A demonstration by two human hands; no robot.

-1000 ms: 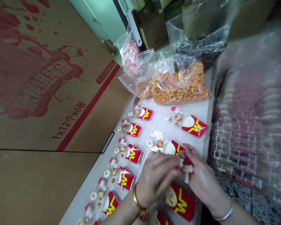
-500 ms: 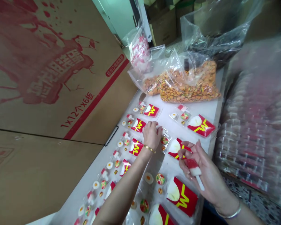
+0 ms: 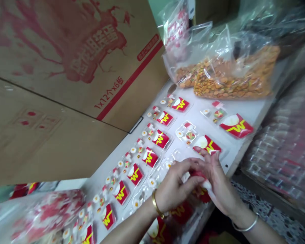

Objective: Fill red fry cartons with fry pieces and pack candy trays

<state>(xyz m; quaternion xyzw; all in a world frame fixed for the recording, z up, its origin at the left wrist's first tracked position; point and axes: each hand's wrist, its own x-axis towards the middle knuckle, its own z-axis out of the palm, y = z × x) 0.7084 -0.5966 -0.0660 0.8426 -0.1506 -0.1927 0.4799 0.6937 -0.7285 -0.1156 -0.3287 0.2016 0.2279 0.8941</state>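
My left hand and my right hand meet over the near part of the white table. Several small red-and-white popsicle pieces rest in my right hand's curled fingers, partly hidden. The thumb and fingers of my left hand pinch at a popsicle piece there. Just beyond my hands lies a clear blister tray with a popsicle piece, a fried-egg piece, a round pizza-like piece and a red fries packet. Other trays with red packets lie beneath and beside my hands.
Filled trays with red fries packets run in a row along the left. Bags of small orange pieces stand at the back. A large cardboard box walls the left side; stacked clear trays stand right. A bag of red-and-white pieces lies front left.
My left hand has drawn back from a tray to my right hand, and a popsicle piece now lies in that tray. The view has shifted, showing more of the near left side.
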